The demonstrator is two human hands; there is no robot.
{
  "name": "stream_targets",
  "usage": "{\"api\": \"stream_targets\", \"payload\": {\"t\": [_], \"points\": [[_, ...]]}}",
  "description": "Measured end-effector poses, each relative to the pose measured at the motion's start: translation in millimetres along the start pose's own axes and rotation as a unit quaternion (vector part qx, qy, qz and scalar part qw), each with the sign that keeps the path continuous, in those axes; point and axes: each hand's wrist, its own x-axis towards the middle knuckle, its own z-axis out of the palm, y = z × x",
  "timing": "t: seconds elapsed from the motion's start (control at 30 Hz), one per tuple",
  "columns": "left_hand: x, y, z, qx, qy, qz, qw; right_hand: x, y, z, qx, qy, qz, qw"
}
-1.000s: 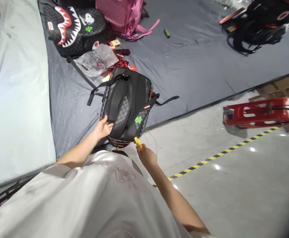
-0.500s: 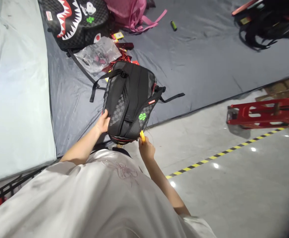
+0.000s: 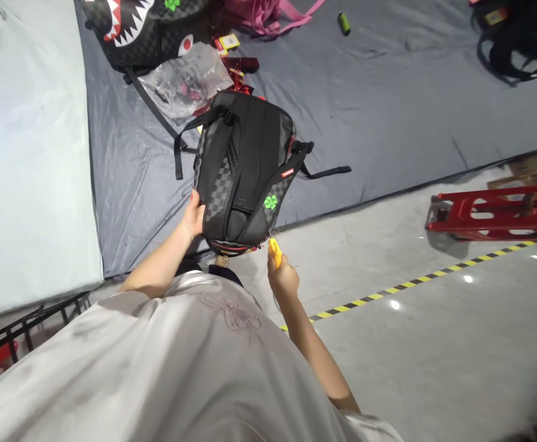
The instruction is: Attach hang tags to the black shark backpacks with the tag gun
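The left hand (image 3: 194,216) grips the checkered black backpack (image 3: 245,166) by its side — the right hand (image 3: 284,277), apart from it, clasps a yellow utility knife (image 3: 275,252) near the bottom corner.

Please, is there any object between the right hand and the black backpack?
Yes, only the yellow tool gripped in the right hand: it points at the near right corner of the black backpack. Nothing else visible stands between them.

head view | from wearer's head | facing forward, steeply down | fairly near
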Motion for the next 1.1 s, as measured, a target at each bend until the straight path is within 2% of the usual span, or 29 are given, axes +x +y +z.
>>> {"api": "stream_targets", "payload": {"t": [0.3,0.43,0.53,0.6,0.7,0.77,0.8,0.83,0.87,0.9,0.93,0.97,1.03,1.07,1.1], "points": [[5.6,-4.1,8.0,0.032,-0.003,0.019,0.999,-2.3,1.3,3.7,0.041,-0.011,0.027,0.999],[3.7,-4.7,9.6,0.034,-0.004,0.016,0.999,-42.9,20.7,4.7,0.046,-0.018,0.039,0.998],[4.5,-4.6,8.5,0.031,-0.003,0.004,1.000,-82.2,26.1,10.5,0.042,-0.057,0.038,0.997],[7.2,-2.9,8.7,0.027,-0.008,0.002,1.000,-95.9,19.5,15.8,0.046,-0.089,0.023,0.995],[6.4,1.3,12.8,0.050,-0.016,-0.005,0.999,-93.6,2.7,19.6,0.030,-0.095,-0.011,0.995],[-5.2,0.7,16.7,0.125,0.013,-0.005,0.992,-86.2,-6.3,18.0,0.007,-0.090,-0.020,0.996],[-15.1,-2.3,18.1,0.188,0.049,0.011,0.981,-83.2,-9.6,16.6,-0.003,-0.089,-0.016,0.996],[-26.9,-7.5,18.7,0.266,0.098,0.052,0.957,-81.0,-12.1,15.2,-0.010,-0.090,-0.012,0.996],[-39.4,-15.1,18.3,0.356,0.151,0.116,0.915,-79.7,-14.2,14.1,-0.013,-0.095,-0.013,0.995],[-50.9,-24.8,17.1,0.452,0.190,0.189,0.851,-79.0,-15.9,13.8,-0.013,-0.100,-0.019,0.995],[-59.8,-36.0,15.4,0.548,0.205,0.265,0.767,-78.4,-17.3,14.2,-0.010,-0.104,-0.031,0.994],[-64.6,-48.1,13.7,0.643,0.177,0.311,0.677,-77.7,-18.2,15.3,-0.006,-0.109,-0.043,0.993],[-59.7,-71.9,12.0,0.799,0.060,0.317,0.508,-75.2,-18.2,18.8,0.002,-0.123,-0.047,0.991],[-50.8,-82.2,12.4,0.850,0.006,0.293,0.437,-73.1,-17.3,20.6,0.002,-0.131,-0.036,0.991],[-39.2,-90.7,13.6,0.884,-0.029,0.269,0.380,-70.7,-15.8,22.0,0.001,-0.139,-0.023,0.990]]}}
